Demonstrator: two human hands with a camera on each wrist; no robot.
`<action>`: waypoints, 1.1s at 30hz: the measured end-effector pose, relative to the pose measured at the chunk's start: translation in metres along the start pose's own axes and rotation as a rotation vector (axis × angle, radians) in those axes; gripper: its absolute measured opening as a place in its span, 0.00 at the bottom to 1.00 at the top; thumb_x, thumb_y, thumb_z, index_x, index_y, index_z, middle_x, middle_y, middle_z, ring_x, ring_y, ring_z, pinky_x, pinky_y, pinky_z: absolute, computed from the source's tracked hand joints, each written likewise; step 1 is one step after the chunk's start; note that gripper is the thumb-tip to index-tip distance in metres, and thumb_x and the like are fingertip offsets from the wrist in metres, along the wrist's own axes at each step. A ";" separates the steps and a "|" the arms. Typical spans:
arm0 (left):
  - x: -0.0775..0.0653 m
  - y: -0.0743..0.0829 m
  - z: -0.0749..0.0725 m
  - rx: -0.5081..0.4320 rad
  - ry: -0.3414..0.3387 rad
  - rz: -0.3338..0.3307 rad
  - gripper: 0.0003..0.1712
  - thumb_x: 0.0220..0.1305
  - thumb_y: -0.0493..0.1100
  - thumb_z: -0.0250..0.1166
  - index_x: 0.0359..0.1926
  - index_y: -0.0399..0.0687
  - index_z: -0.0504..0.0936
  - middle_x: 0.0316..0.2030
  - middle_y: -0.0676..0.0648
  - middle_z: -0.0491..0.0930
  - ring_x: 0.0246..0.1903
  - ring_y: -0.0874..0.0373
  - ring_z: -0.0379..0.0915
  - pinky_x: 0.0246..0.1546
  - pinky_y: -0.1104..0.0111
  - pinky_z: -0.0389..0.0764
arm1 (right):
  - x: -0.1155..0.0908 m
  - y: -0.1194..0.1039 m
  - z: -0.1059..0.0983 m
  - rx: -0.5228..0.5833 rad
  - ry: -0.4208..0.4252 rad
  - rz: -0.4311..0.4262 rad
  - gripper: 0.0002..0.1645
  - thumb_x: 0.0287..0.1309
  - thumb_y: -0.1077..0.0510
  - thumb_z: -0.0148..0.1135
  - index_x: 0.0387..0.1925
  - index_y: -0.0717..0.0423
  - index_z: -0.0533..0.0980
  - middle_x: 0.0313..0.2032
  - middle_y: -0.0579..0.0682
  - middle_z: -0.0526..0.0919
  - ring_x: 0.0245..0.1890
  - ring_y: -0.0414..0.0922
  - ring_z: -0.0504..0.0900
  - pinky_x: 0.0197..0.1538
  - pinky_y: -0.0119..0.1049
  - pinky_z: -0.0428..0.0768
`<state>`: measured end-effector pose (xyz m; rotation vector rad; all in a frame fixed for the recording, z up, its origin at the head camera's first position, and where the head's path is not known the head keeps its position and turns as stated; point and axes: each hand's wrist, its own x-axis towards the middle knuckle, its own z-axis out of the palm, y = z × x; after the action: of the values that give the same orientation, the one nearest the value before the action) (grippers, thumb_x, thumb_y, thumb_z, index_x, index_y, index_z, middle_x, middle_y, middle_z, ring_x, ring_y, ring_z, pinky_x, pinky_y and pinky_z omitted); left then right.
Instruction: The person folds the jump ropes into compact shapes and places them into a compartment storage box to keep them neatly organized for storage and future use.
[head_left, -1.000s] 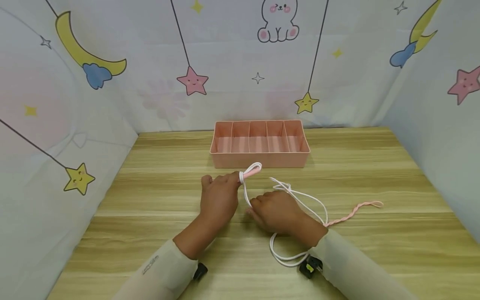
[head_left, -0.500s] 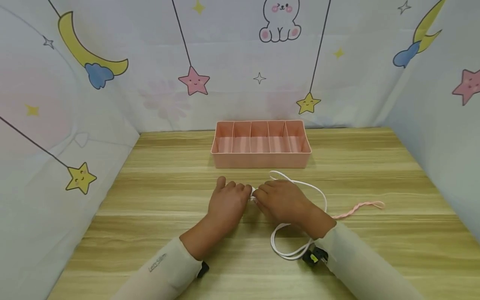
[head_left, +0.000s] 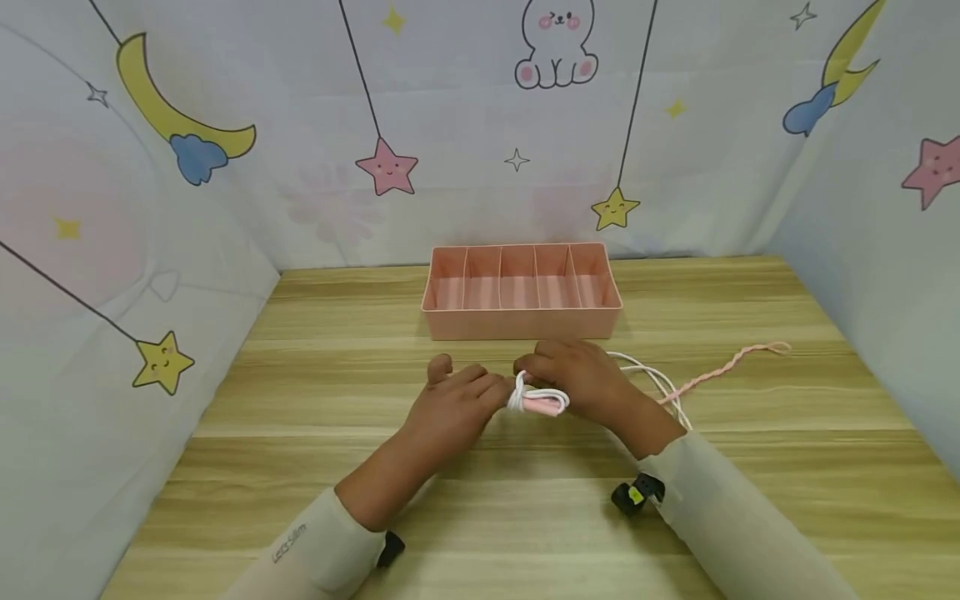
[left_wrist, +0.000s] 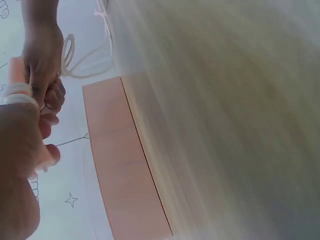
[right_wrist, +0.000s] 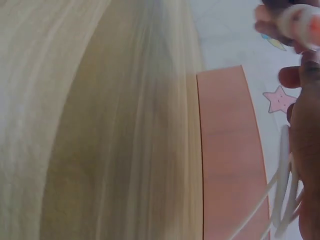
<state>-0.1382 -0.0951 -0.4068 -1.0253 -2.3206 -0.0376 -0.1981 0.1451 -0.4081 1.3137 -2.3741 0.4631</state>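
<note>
My left hand (head_left: 456, 410) grips a pink rod (head_left: 542, 407), whose end sticks out toward the right in the head view. White cord (head_left: 517, 397) is wound around the rod, with a loop lying along its end. Close beside it, my right hand (head_left: 581, 379) has its fingers curled on the white cord that leads off the winding. In the left wrist view the rod (left_wrist: 17, 72) shows on both sides of my left fist. The cord's slack (head_left: 645, 367) trails past the right wrist, near a twisted pink cord (head_left: 720, 372) with a looped end.
A pink box (head_left: 522, 323) with several compartments stands behind the hands on the wood-grain table (head_left: 495, 517). A printed cloth (head_left: 465, 100) with stars and moons hangs at the back and sides. Black cameras (head_left: 637, 493) sit on the wrists.
The hands came together at the winding, then parted slightly. The rod's end has swung to point right and downward. The right hand rose, drawing the slack and twisted pink cord farther back.
</note>
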 end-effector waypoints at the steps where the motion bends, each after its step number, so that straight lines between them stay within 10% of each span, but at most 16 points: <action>1: 0.000 0.001 0.000 -0.029 0.032 -0.020 0.03 0.72 0.42 0.60 0.45 0.53 0.77 0.37 0.57 0.81 0.39 0.59 0.74 0.44 0.50 0.58 | 0.000 -0.002 0.000 0.016 -0.003 0.024 0.11 0.63 0.55 0.67 0.47 0.42 0.81 0.32 0.40 0.78 0.31 0.43 0.77 0.31 0.39 0.75; 8: 0.000 0.008 -0.001 -0.220 0.174 -0.175 0.17 0.64 0.41 0.71 0.53 0.47 0.79 0.37 0.54 0.85 0.36 0.57 0.77 0.41 0.49 0.56 | 0.002 -0.022 0.007 0.054 -0.029 0.167 0.11 0.60 0.61 0.71 0.44 0.48 0.81 0.38 0.45 0.88 0.34 0.44 0.86 0.33 0.44 0.81; 15: 0.002 0.015 -0.003 -0.274 0.154 -0.299 0.16 0.64 0.37 0.71 0.53 0.47 0.81 0.37 0.51 0.85 0.36 0.55 0.78 0.42 0.48 0.55 | -0.003 -0.035 0.022 0.021 -0.046 0.163 0.09 0.67 0.54 0.66 0.44 0.54 0.80 0.30 0.49 0.85 0.26 0.49 0.84 0.29 0.48 0.80; 33: 0.013 0.008 0.008 -0.039 -0.051 -0.543 0.06 0.64 0.47 0.71 0.39 0.53 0.83 0.27 0.53 0.83 0.27 0.55 0.75 0.42 0.52 0.58 | -0.014 -0.066 0.036 -0.091 -0.082 0.027 0.16 0.70 0.51 0.63 0.29 0.52 0.69 0.19 0.42 0.74 0.16 0.42 0.76 0.21 0.41 0.72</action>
<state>-0.1433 -0.0790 -0.4078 -0.3901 -2.5858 -0.2738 -0.1410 0.1059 -0.4398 1.2849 -2.4517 0.3104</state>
